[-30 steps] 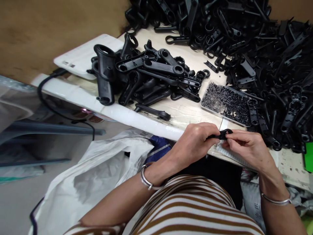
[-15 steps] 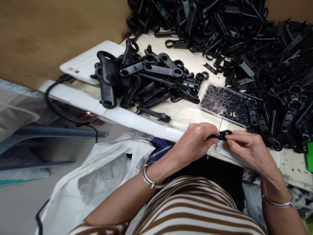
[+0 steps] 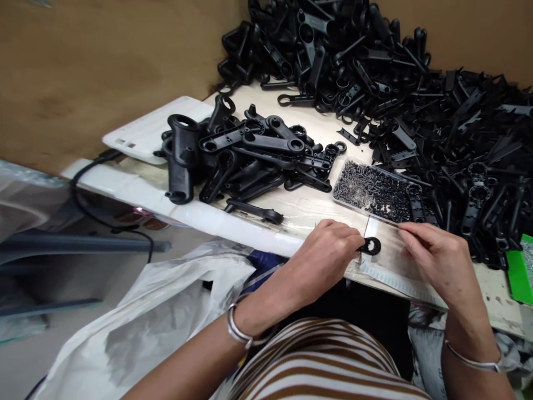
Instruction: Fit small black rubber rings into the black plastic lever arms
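Observation:
My left hand [image 3: 331, 250] is closed around a black plastic part with a ring-shaped end [image 3: 372, 245]. The ring sticks out to the right of my fingers, while the rest of the part is hidden in my grip. My right hand [image 3: 441, 258] is apart from it, thumb and forefinger pinched together at the front edge of a shallow clear tray [image 3: 353, 206]. Whatever is between those fingertips is too small or hidden to make out. Many tiny black pieces [image 3: 375, 189] fill the tray.
Black arm-shaped parts [image 3: 270, 144] lie heaped left of the tray, partly on a white flat device [image 3: 154, 130] with a black cable [image 3: 75, 186]. A larger pile of black parts [image 3: 316, 61] covers the back and right. A green object [image 3: 520, 272] sits far right.
My right hand has let go of the ring end and moved right to the tray's front edge. My left hand still holds the part. The camera view has tilted up slightly.

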Demonstrator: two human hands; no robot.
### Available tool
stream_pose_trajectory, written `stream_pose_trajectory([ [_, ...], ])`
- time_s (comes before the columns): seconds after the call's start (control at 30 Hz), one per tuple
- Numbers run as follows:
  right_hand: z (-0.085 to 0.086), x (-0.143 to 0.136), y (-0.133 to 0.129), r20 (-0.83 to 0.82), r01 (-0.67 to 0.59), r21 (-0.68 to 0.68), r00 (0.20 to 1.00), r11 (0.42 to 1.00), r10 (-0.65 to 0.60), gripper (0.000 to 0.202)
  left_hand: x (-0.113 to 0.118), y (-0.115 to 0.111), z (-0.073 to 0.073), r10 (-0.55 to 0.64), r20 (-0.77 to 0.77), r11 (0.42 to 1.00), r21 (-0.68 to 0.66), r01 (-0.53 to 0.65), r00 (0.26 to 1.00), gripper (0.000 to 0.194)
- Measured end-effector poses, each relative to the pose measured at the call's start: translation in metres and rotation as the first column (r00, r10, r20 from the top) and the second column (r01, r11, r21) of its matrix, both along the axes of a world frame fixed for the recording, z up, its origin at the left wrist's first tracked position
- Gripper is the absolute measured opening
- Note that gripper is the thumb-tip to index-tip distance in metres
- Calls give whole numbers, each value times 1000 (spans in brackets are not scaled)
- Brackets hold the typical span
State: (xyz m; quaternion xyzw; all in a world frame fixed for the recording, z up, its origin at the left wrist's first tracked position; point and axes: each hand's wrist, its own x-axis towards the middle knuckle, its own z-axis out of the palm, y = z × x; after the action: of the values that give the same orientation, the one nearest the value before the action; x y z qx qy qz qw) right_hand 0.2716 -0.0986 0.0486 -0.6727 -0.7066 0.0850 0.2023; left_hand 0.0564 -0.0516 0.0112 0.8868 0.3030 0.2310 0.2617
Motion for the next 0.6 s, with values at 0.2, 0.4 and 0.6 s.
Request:
stream_pose_trajectory([
  [0.2, 8, -11, 41, 390, 61, -119, 921, 991, -10, 27, -3, 30, 23, 54, -141, 988, 154, -32, 989, 20],
  [0.4, 6, -24, 70, 574, 93, -294, 813, 951, 98, 24, 11, 86, 19, 129, -300, 941, 337, -22, 945, 25],
  [0.6, 1, -23, 77, 595, 101, -346, 792, 933, 135, 26, 22, 99, 14, 76, -383, 930, 361, 73, 921, 29],
])
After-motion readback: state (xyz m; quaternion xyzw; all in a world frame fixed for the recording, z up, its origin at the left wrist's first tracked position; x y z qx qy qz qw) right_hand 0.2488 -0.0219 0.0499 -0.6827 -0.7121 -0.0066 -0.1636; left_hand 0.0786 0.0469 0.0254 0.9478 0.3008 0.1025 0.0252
